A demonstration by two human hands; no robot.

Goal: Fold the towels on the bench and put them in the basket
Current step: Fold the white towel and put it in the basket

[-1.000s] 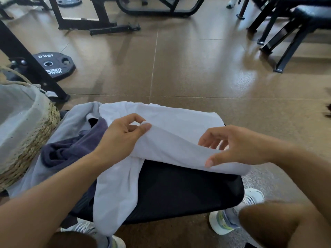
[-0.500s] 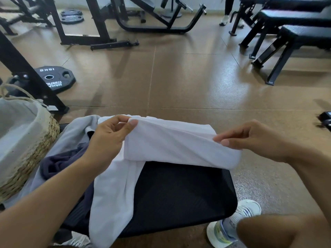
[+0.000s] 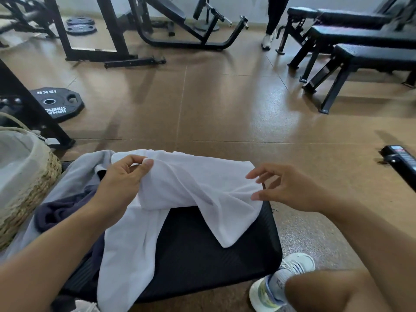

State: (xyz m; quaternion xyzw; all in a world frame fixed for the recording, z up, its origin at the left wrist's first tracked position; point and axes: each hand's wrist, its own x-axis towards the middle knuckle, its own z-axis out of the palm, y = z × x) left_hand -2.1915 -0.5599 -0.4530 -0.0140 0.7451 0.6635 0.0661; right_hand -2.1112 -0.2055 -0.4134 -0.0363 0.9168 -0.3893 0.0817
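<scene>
Left hand pinches the white towel's far-left edge; right hand hovers open, empty — soft, limp cloth, best pinched at corners.

Black weight plate marked "15KG", mirrored, brand lettering perhaps "HAMMER STRENGTH"

Basket: left edge cutting it off. Dark towel: lying partly under forearm. Standing person: frame top cropping above legs.

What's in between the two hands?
In the head view, the white towel stretches across the bench between them. The left hand pinches one end; the right hand is at the other end.
</scene>
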